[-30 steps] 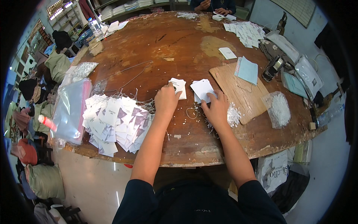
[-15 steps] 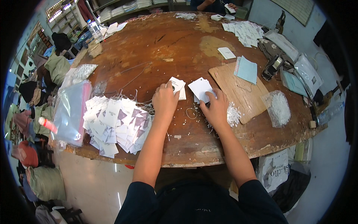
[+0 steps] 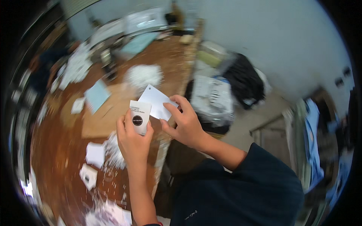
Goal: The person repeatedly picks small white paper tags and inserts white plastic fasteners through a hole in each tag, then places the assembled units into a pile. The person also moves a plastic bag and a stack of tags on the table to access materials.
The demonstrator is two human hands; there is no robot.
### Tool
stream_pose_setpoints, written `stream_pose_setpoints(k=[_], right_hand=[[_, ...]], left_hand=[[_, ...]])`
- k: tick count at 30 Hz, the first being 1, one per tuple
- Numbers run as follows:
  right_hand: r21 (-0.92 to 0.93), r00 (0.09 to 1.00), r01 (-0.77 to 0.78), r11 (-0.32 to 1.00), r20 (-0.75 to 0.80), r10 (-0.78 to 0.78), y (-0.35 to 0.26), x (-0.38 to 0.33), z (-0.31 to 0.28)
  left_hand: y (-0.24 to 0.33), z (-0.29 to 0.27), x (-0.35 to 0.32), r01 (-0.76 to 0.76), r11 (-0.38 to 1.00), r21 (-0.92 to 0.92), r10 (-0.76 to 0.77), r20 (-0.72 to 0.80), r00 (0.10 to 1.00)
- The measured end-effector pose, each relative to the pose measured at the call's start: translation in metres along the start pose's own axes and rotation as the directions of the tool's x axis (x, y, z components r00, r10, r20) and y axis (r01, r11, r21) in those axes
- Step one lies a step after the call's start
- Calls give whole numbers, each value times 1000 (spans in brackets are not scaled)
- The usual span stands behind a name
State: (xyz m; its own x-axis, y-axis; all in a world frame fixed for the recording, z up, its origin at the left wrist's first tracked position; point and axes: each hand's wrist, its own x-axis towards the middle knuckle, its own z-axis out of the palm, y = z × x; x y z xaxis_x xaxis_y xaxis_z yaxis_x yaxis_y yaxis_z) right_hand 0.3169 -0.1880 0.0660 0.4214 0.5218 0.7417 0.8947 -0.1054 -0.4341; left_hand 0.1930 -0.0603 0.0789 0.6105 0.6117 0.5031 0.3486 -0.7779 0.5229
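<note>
Left hand [image 3: 134,142] pinches a printed tag [image 3: 141,112], right hand [image 3: 185,122] a hole-punched card [image 3: 157,104]; best keep the hole [image 3: 149,89] beyond the fingertips [image 3: 166,106]

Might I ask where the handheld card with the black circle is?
That card is left of centre in the head view, in the left hand, just left of the blank card at the right hand.
</note>
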Motion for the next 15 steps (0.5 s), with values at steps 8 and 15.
stream_pose_setpoints(k=[8, 15], right_hand=[[-290, 962, -257, 922, -168, 216, 18, -56, -115], [-194, 971, -215, 957, -143, 189, 14, -50, -90]], left_hand=[[91, 73, 3, -156, 933, -324, 237, 229, 944], [57, 64, -7, 170, 720, -673, -4, 240, 971]])
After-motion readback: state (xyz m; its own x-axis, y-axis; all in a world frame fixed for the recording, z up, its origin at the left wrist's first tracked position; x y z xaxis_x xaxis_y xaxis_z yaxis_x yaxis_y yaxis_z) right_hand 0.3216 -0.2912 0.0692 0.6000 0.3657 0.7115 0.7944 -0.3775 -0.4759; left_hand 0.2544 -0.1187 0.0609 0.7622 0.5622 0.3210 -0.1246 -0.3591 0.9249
